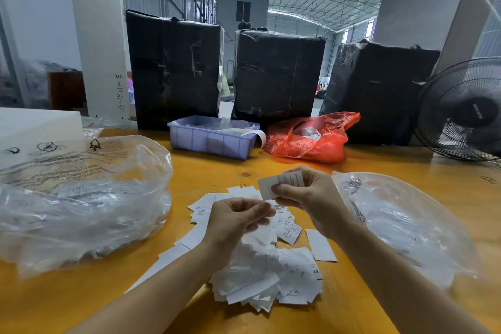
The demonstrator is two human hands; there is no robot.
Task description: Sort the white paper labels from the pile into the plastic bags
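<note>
We see bare table (pixel 379 165) beyond the label pile (pixel 260 260); left bag (pixel 81 198) and right bag (pixel 401 225) crowd both flanks; crate (pixel 211 141) and red bag (pixel 309 138) block the rear.

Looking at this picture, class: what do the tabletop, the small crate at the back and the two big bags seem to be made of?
Tabletop: apparently wood with a glossy orange-yellow finish; grain lines show.
Crate: looks like moulded lilac plastic, ribbed walls.
Left bag and right bag: thin clear plastic film, crinkled and shiny.
</note>
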